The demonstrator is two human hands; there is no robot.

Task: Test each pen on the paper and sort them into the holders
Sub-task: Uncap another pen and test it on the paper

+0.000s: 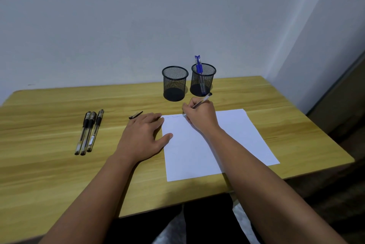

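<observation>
Holding a pen (pixel 201 101) tight, the right hand (pixel 199 117) writes on the white paper (pixel 217 145). The left hand (pixel 142 137) lies flat and open on the surface (pixel 49 164). Three pens (pixel 88 131) wait nearby, left of two holders (pixel 174 85).

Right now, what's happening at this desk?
A person is testing a pen on the sheet of paper: the right hand holds it with the tip near the sheet's top edge, by some faint marks. The left hand lies flat at the paper's left edge. A loose black cap lies just beyond it. Three black pens wait on the left of the table. The right holder has blue pens; the left holder looks empty.
</observation>
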